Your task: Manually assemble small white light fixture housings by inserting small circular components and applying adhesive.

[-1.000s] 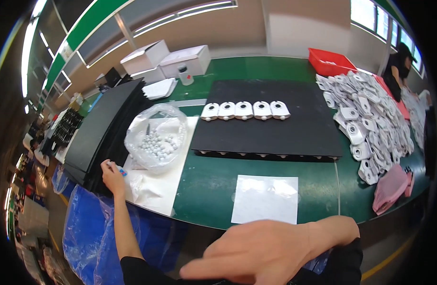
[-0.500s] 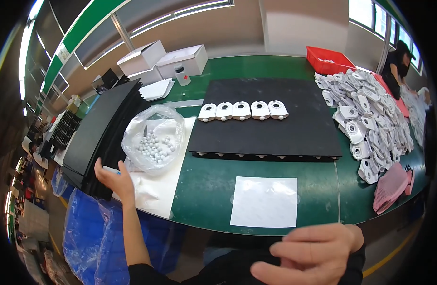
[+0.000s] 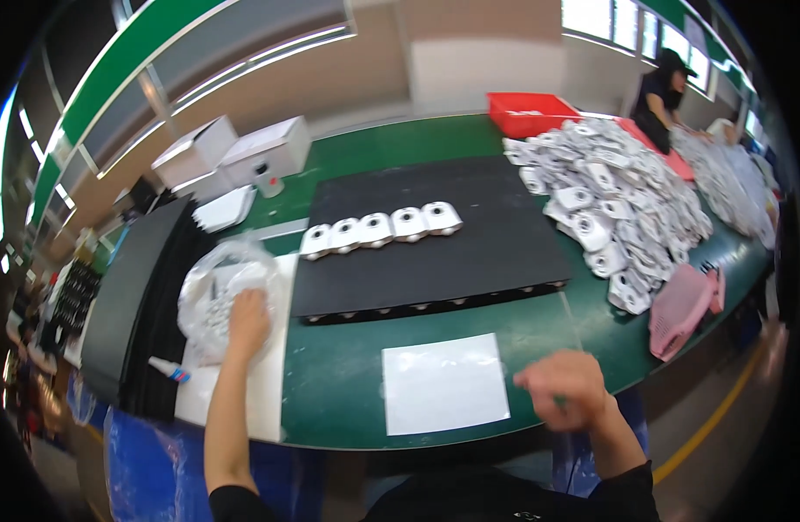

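My left hand (image 3: 249,322) reaches into a clear plastic bag (image 3: 200,278) of small white balls (image 3: 217,311); its fingertips are hidden among them. Beside that arm, a small white glue tube (image 3: 167,368) with a blue end lies by the black boards. My right hand (image 3: 564,387), slightly blurred, hovers right of a white sheet of paper (image 3: 446,385). Its fingers are curled in, and I see nothing in them. Ahead, a row of several white plastic housings (image 3: 374,230) with dark round holes stands on a black board (image 3: 435,270).
A large heap of white plastic parts (image 3: 622,191) covers the right side, near a red bin (image 3: 531,113) and a pink mesh item (image 3: 681,309). Black boards (image 3: 134,304) are stacked at left. White boxes (image 3: 265,150) and a bottle (image 3: 268,180) stand behind. Another person (image 3: 665,100) works at far right.
My left hand has let go of the glue tube, which now lies on the table, and has moved into the bag. My right hand has moved forward and curled. The view has shifted.
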### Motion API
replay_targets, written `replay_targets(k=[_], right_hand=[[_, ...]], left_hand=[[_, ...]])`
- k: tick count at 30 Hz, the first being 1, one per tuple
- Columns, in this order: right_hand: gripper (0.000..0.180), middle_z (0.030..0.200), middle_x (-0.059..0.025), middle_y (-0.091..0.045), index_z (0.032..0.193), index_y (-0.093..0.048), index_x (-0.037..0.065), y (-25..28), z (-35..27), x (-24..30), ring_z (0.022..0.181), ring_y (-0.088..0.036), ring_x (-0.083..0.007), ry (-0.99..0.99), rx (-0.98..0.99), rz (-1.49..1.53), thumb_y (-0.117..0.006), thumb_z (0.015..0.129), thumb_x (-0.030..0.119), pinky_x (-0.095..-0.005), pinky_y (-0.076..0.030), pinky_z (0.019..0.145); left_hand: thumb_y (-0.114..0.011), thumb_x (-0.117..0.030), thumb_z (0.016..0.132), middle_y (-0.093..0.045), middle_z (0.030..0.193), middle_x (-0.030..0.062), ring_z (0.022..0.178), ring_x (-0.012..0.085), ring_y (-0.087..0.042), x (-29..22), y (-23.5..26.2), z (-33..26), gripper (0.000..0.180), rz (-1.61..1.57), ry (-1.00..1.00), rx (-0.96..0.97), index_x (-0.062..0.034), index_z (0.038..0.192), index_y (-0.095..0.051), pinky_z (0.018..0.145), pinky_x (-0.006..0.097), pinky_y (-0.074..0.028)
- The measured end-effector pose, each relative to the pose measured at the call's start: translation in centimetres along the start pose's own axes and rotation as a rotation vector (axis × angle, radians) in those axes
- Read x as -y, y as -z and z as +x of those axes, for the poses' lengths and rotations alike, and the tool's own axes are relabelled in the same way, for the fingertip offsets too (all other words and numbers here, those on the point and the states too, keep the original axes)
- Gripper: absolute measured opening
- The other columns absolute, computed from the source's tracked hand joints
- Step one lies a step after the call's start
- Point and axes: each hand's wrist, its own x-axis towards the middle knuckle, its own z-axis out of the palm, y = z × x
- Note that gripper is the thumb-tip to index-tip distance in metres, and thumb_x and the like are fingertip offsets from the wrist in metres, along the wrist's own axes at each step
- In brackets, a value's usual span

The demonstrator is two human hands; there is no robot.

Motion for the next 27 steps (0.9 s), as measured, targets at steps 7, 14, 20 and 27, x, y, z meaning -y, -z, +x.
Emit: replay_targets(k=[7,14,20,27], right_hand=[[0.023,0.088,-0.0096,-0.057,0.094,-0.057,0.002,4.0,-3.1,-8.0,0.068,-0.056,-0.017,-0.623,-0.258,-0.261,-0.05,0.074,-0.007,-0.0252,-0.044,0.056],[0.022,0.092,-0.0154,-0.057,0.096,-0.057,0.002,9.0,-5.0,-13.5,0.09,-0.052,-0.0328,-0.635,-0.165,-0.689,-0.057,0.073,0.001,-0.0382,-0.041,0.078],[0.032,0.093,-0.0157,-0.057,0.101,-0.053,-0.001,9.9,-2.4,-20.3,0.096,-0.049,-0.0321,-0.564,-0.091,-0.879,-0.063,0.073,0.009,-0.038,-0.041,0.082],[0.029,0.089,-0.0169,-0.059,0.086,-0.058,0.0,10.0,0.5,-22.8,0.084,-0.056,-0.0337,-0.805,0.167,-1.012,-0.072,0.064,0.011,-0.0394,-0.046,0.074]], left_hand=[[-0.048,-0.015,0.083,-0.057,0.08,0.0199,0.076,0.0394,-0.055,0.4,0.5,-0.3,0.015,0.039,0.168,0.019,-0.0008,0.081,-0.049,0.063,0.049,-0.041],[-0.052,-0.028,0.085,-0.052,0.06,0.0183,0.056,0.0355,-0.05,5.0,1.7,2.8,0.034,-0.188,0.263,-0.419,0.0013,0.068,-0.051,0.057,0.045,-0.04],[-0.046,-0.031,0.09,-0.052,0.071,0.0035,0.052,0.0119,-0.044,2.0,4.2,2.2,0.027,-2.098,0.757,-0.213,-0.006,0.098,-0.047,0.037,0.019,-0.03],[-0.051,0.0,0.079,-0.049,0.099,0.0159,0.071,0.0188,-0.048,-15.5,5.6,-1.0,0.036,-2.291,0.75,0.398,0.0015,0.114,-0.042,0.053,0.023,-0.042]])
